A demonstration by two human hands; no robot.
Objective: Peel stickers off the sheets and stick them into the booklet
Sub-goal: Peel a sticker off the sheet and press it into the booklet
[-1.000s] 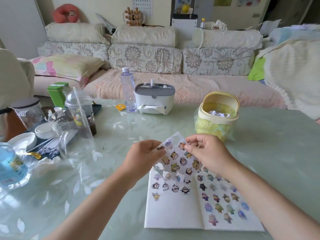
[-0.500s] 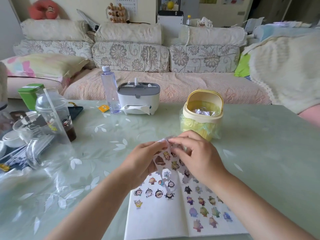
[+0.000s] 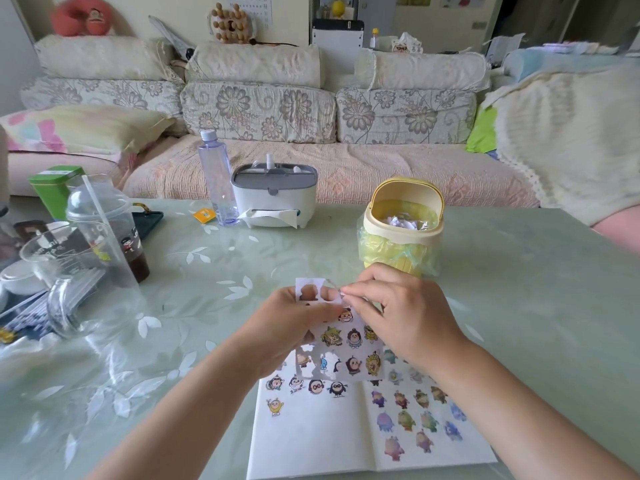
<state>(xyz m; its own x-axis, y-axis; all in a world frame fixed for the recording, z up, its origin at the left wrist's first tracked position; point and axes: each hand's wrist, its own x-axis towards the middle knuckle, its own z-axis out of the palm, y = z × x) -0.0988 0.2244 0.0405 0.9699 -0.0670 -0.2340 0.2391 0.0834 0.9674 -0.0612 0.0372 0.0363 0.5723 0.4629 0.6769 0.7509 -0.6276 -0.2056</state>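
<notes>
While the open booklet lies flat on the pale green, leaf-patterned bench, its pages already dotted with stickers, the sticker sheet is held just above it. The left hand has its fingers curled round the sheet's left edge; the right hand pinches with its fingers at the sheet's top corner. Beyond them stands a yellow bin, then a grey-and-white tissue box beside a clear bottle. A domed cup, glass jug and green tin crowd the left side. A floral sofa fills the room behind.
</notes>
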